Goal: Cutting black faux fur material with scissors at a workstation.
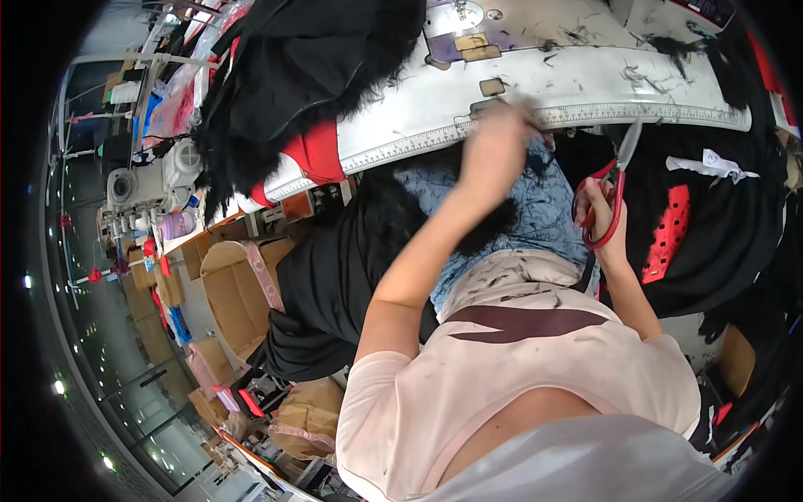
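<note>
My left hand (499, 146) is smeared by motion above the front edge of a white sewing table (418, 119). Its fingers are too blurred to read, and I cannot make out whether anything is in them. My right hand (606, 219), at the right of my lap, grips a pair of scissors (621, 180) by its red handles. Their blades point up and away from me, toward the table edge. Black fluffy material (493, 227) lies over the blue cloth (535, 217) on my lap, beneath my left forearm.
A black garment with furry edging (309, 63) covers the table's left part, beside red cloth (316, 155). Black fluff litters the tabletop. Black fabric (322, 268) hangs at my left near an open cardboard box (238, 293). More black fabric and a perforated red strip (667, 234) lie right.
</note>
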`<state>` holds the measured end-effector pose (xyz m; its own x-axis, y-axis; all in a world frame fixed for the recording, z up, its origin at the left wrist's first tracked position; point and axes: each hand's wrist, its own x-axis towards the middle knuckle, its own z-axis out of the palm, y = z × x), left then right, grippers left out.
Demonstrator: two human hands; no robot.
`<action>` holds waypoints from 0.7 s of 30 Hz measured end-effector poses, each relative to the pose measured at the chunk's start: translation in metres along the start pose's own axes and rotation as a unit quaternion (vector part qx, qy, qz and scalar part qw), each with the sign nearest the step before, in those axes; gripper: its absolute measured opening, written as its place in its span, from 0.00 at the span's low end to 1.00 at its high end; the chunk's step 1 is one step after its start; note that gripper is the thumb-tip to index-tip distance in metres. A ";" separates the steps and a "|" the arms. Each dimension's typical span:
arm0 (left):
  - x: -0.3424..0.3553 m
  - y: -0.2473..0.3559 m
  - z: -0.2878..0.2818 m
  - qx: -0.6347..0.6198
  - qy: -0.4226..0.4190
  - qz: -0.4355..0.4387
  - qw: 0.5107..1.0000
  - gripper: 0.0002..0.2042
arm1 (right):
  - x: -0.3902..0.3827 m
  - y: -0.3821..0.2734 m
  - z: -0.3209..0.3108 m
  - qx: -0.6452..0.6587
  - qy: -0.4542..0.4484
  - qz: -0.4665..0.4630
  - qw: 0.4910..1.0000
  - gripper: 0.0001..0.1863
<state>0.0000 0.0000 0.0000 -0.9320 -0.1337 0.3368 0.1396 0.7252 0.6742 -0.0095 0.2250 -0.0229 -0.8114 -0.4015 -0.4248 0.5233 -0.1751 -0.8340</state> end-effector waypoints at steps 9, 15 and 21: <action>-0.040 0.036 -0.015 -0.293 -0.095 -0.241 0.920 0.10 | 0.009 -0.016 0.051 -0.111 0.004 -0.128 0.986 0.11; -0.045 0.024 -0.025 -0.326 -0.087 -0.305 0.891 0.13 | 0.017 -0.017 0.062 -0.122 -0.036 -0.080 0.989 0.12; -0.039 0.020 -0.028 -0.333 -0.118 -0.305 0.884 0.12 | 0.017 -0.019 0.061 -0.107 -0.046 -0.050 0.992 0.13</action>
<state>0.0483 0.0004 0.0186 -0.9345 -0.1614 -0.3173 -0.3211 -0.0031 0.9470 -0.0176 0.1666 0.0072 -0.8237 -0.4739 -0.3112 0.3671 -0.0276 -0.9298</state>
